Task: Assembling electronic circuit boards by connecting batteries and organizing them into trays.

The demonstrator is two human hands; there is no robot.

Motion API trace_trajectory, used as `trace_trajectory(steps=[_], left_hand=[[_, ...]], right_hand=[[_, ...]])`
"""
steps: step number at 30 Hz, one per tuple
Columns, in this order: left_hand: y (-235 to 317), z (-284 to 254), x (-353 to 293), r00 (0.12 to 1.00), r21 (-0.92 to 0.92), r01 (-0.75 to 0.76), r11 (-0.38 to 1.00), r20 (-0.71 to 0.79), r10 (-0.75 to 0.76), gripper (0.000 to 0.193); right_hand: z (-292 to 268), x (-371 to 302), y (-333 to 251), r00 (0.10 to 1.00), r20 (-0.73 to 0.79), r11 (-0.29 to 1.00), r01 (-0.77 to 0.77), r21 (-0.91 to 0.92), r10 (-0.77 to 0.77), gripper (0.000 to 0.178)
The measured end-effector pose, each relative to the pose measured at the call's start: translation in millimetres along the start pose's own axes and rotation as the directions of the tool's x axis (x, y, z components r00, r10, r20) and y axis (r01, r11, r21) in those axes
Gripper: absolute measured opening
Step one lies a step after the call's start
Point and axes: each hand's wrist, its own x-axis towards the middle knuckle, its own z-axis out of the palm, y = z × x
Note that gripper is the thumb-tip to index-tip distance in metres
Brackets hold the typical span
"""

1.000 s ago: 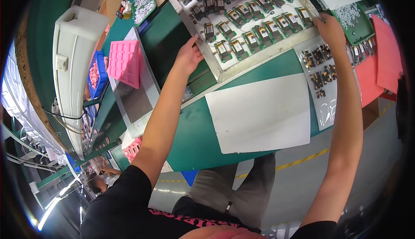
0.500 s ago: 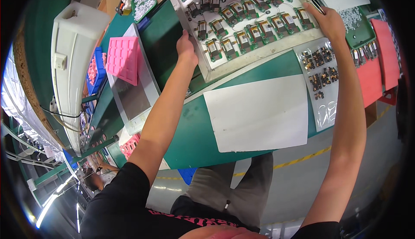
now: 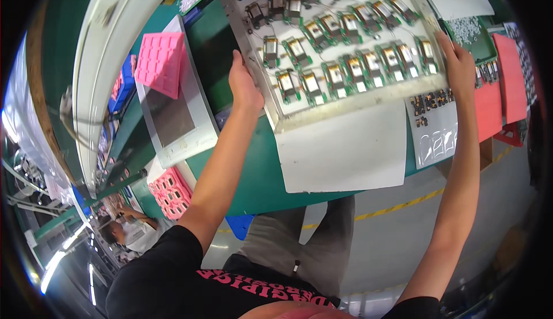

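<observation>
A shallow, pale-framed tray [image 3: 357,104] holds rows of small green circuit boards [image 3: 312,87] with silvery battery cells and thin wires. My left hand [image 3: 245,84] grips its left rim, with most of the fingers hidden. At the opposite rim, my right hand [image 3: 459,65] is closed around the frame. The tray's near edge overlaps the top of a white sheet [image 3: 344,155] on the green table. Under my right forearm lies a clear plastic tray [image 3: 435,145] with small black parts.
A pink moulded tray [image 3: 160,65] rests on a grey-framed panel [image 3: 199,117] at left, beside a curved white housing [image 3: 106,48]. Another pink tray [image 3: 171,195] holds small parts. At right are a green bin [image 3: 484,45] and red mats [image 3: 487,111]. A person [image 3: 135,232] sits far left.
Both hands have drawn the tray of circuit boards nearer to me. Its near edge now covers the upper part of the white sheet and part of the clear plastic tray.
</observation>
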Motion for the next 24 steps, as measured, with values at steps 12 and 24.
trace_trajectory(steps=[12,24], left_hand=[[24,-21,37,0.997,-0.084,0.019,0.996,0.081,-0.012,0.039],[65,-39,70,0.910,-0.044,0.154,0.987,0.396,-0.125,0.039]], right_hand=[[36,-11,-41,0.997,-0.061,0.997,0.036,-0.062,-0.040,0.049],[29,27,-93,0.995,0.055,0.996,-0.081,-0.030,0.082,0.044]])
